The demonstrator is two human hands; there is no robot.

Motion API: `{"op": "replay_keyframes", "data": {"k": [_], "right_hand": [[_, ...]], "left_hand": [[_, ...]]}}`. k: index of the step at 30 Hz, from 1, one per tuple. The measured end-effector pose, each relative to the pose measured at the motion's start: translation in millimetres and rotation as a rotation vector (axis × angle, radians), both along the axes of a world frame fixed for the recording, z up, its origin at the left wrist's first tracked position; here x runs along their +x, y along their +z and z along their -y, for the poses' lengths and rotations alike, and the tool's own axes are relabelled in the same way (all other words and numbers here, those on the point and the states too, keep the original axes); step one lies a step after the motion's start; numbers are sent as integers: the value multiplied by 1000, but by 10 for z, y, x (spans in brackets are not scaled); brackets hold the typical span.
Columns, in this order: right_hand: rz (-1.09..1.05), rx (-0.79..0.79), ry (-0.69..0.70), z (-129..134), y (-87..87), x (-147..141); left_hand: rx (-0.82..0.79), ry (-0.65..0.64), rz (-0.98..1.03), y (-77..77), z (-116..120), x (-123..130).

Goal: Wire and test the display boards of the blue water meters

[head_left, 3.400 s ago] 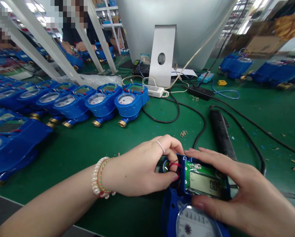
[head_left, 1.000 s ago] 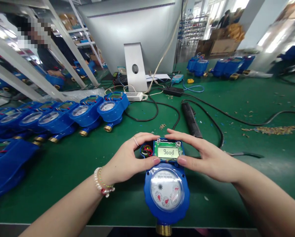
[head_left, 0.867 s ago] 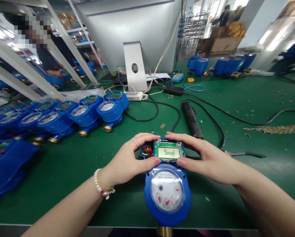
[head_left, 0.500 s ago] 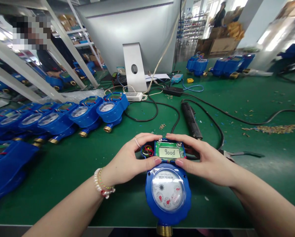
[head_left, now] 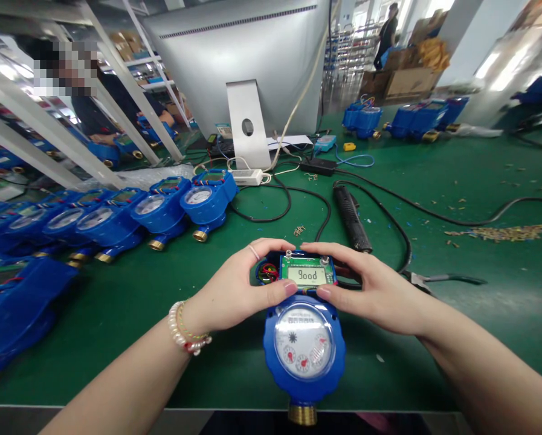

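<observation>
A blue water meter (head_left: 305, 347) with a round dial and a brass end lies near the table's front edge. At its far end sits a green circuit board (head_left: 285, 266) whose small display (head_left: 307, 276) reads "good". Red wires (head_left: 267, 272) show in a pocket left of the board. My left hand (head_left: 248, 287) grips the board end from the left, thumb on the near edge and fingers on the far edge. From the right, my right hand (head_left: 365, 287) grips the same end in the same way. The meter's underside is hidden.
Several blue meters (head_left: 153, 202) stand in a row on the left. A black electric screwdriver (head_left: 352, 217) and its cable lie beyond my right hand. Behind stands a monitor (head_left: 248, 60) seen from the back. Small screws (head_left: 501, 234) lie scattered right; a co-worker (head_left: 93, 109) is back left.
The meter and both hands have shifted slightly to the left and away from the front edge. The grip and the word on the display are the same.
</observation>
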State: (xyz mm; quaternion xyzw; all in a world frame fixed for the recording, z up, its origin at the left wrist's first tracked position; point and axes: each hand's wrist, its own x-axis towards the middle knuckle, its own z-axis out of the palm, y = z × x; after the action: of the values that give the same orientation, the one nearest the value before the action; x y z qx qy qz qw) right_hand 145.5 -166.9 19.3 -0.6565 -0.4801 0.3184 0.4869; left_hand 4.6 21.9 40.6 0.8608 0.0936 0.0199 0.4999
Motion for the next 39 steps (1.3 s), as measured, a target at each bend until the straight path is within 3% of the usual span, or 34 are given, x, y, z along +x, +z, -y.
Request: {"op": "replay_keyframes", "data": {"k": [4, 9, 12, 16, 19, 27, 33, 39], "right_hand": [[39, 23, 14, -12, 10, 14], [35, 17, 11, -30, 23, 0], [48, 30, -1, -31, 24, -14], [69, 32, 6, -30, 15, -17], [93, 35, 3, -34, 10, -20], [91, 53, 0, -53, 33, -25], [-25, 107, -51, 14, -88, -74], [206, 94, -138, 11, -114, -102]], "left_hand": [[206, 15, -58, 98, 95, 18], [353, 0, -34, 91, 130, 40], [338, -30, -48, 107, 59, 55], [187, -134, -69, 151, -77, 41], [106, -121, -64, 148, -104, 18], [271, -34, -9, 106, 42, 89], [349, -83, 18, 78, 19, 143], [271, -27, 151, -60, 13, 135]]}}
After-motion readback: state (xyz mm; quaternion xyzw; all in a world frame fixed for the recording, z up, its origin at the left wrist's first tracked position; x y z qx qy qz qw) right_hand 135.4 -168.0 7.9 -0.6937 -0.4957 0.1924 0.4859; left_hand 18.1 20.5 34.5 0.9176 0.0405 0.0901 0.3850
